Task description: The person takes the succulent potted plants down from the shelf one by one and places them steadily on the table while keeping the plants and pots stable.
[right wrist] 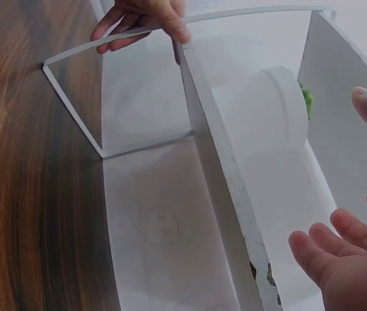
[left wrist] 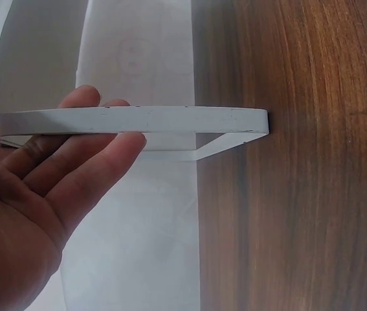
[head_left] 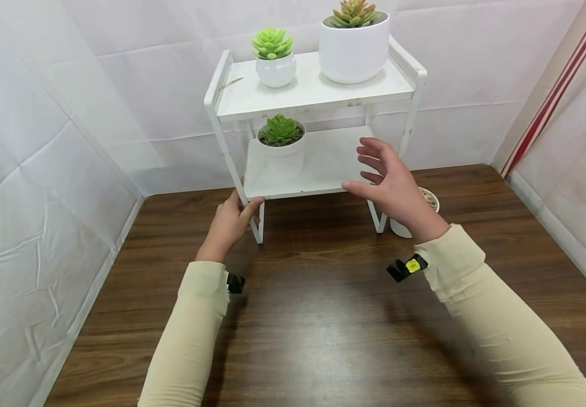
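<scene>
A white two-tier shelf [head_left: 323, 186] stands on the wooden table. My left hand [head_left: 228, 223] grips its front left leg [left wrist: 170, 120] at the lower board, thumb on the board's front corner and fingers around the leg. My right hand [head_left: 391, 183] holds nothing; its fingers are spread in front of the lower tier's right end, thumb apart. On the lower tier, a green succulent in a white pot [head_left: 286, 155] stands left of centre. The upper tier carries a small bright green succulent [head_left: 274, 68] and a larger reddish-green succulent in a big white pot [head_left: 354, 51].
Another white pot [head_left: 400, 227] stands on the table [head_left: 303, 316] by the shelf's right leg, partly hidden behind my right hand and wrist. White sheeting [head_left: 170, 113] hangs behind and on both sides, with a red striped band [head_left: 552, 96] at the right.
</scene>
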The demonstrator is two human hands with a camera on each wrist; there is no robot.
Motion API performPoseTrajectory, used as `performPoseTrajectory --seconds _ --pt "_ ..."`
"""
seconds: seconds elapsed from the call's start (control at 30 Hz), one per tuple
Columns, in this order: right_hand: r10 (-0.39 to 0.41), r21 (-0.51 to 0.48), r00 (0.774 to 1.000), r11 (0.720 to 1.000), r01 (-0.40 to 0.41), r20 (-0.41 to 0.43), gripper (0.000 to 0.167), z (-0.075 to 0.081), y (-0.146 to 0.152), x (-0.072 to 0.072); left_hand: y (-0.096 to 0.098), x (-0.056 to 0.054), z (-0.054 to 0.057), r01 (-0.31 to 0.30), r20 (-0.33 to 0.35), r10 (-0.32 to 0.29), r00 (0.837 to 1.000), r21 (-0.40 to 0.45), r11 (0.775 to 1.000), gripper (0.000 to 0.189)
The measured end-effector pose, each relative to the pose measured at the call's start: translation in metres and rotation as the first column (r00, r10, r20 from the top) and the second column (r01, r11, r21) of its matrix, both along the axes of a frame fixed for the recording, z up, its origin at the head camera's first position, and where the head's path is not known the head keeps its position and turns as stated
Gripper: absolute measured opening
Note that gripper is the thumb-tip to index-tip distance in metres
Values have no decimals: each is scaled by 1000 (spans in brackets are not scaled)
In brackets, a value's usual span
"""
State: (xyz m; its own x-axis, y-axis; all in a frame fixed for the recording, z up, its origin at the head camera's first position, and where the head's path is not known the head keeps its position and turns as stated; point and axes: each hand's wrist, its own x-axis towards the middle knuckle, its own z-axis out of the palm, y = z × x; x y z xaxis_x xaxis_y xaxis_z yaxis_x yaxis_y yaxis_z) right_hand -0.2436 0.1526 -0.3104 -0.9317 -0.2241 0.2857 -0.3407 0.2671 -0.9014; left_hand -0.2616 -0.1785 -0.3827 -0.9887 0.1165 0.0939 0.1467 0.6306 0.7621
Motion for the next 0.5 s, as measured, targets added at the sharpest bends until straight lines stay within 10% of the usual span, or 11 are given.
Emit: performPoseTrajectory --seconds 0.5 --pt "7 -26 1000 1000 -8 -6 84 2 -15 -10 -1 -1 0 -1 10 1 1000 -2 1000 77"
